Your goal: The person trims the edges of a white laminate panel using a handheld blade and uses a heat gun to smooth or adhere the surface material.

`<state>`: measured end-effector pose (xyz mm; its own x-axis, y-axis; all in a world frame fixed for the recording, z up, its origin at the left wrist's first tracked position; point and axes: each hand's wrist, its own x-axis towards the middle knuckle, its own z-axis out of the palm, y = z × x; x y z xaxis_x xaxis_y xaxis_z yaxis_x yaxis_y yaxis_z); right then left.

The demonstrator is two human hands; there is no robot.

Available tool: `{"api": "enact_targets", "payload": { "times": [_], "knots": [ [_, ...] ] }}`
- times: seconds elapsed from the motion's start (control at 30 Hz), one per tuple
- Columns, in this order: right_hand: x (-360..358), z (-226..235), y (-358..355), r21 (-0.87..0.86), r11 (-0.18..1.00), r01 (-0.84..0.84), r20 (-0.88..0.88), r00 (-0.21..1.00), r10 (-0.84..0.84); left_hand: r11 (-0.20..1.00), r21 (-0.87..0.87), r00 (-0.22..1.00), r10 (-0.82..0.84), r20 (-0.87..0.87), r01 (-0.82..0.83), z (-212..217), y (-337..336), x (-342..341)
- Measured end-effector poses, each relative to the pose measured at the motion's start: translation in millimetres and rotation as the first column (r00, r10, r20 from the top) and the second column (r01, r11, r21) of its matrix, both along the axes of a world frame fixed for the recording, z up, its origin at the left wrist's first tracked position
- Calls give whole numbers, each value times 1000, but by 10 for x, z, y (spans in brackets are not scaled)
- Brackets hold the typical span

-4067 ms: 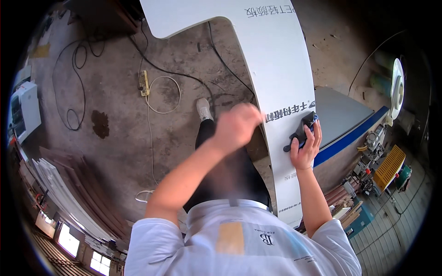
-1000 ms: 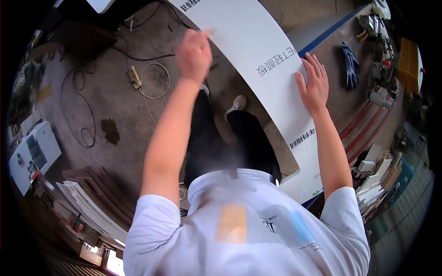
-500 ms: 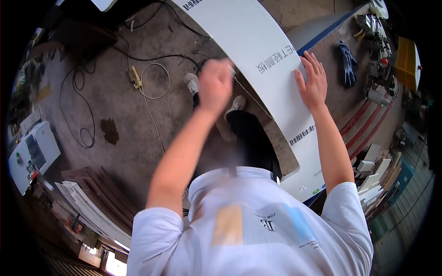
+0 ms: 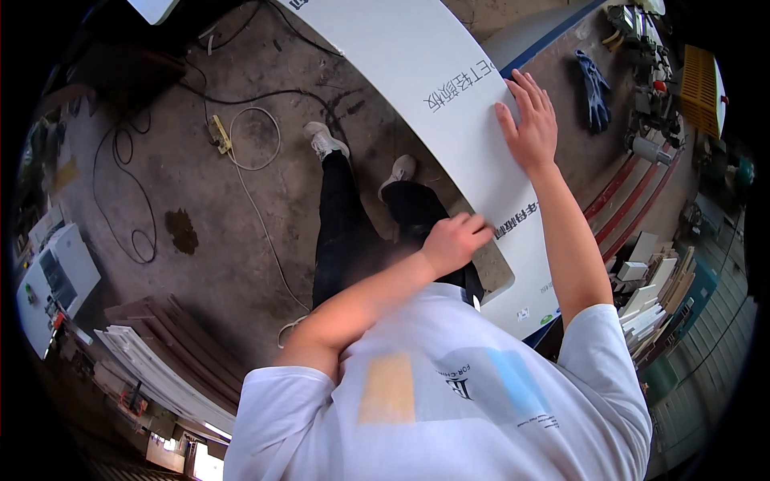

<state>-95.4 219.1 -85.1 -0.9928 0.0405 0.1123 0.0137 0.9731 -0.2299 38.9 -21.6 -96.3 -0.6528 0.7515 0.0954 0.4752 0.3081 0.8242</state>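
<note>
A long white panel (image 4: 417,72) with dark printing runs from the far middle towards my right side. My right hand (image 4: 531,124) rests on its right edge, fingers stretched and slightly apart, thumb on the white face. Close to my body, my left hand (image 4: 457,243) is at the panel's left edge with its fingers curled together. Whatever those fingers may hold is hidden.
Beyond the panel's right edge are a blue-edged board (image 4: 553,34), a dark blue work glove (image 4: 593,92) and a yellow crate (image 4: 703,90). Cables and a yellow power strip (image 4: 219,135) lie on the floor at left. Stacked boards (image 4: 160,377) stand at lower left.
My left hand has swung towards my body and right, along the panel's left edge. A thin pale strand seen by that edge earlier no longer shows. My right hand keeps its place on the panel.
</note>
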Motion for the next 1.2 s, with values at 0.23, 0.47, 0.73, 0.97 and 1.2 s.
{"api": "enact_targets", "payload": {
  "times": [0.23,0.47,0.73,0.97,1.2],
  "knots": [
    [93,13,95,23,1000,21,28,999,-22,753,-22,240,238,941,-658,259,-1074,-922],
    [3,34,26,24,1000,9,60,998,-10,522,-536,-17,705,709,-663,-394,-1961,-1281],
    [-88,-52,-289,-17,976,215,-3,977,-215,922,-255,622,386,682,-292,27,-304,-946],
    [-89,62,-340,-17,972,236,-24,971,-236,764,-67,527,503,685,-642,-83,-672,-1974],
    [-109,44,-360,-9,967,253,-13,967,-253,428,-13,277,607,745,-904,-245,-1734,-4241]
  ]
}}
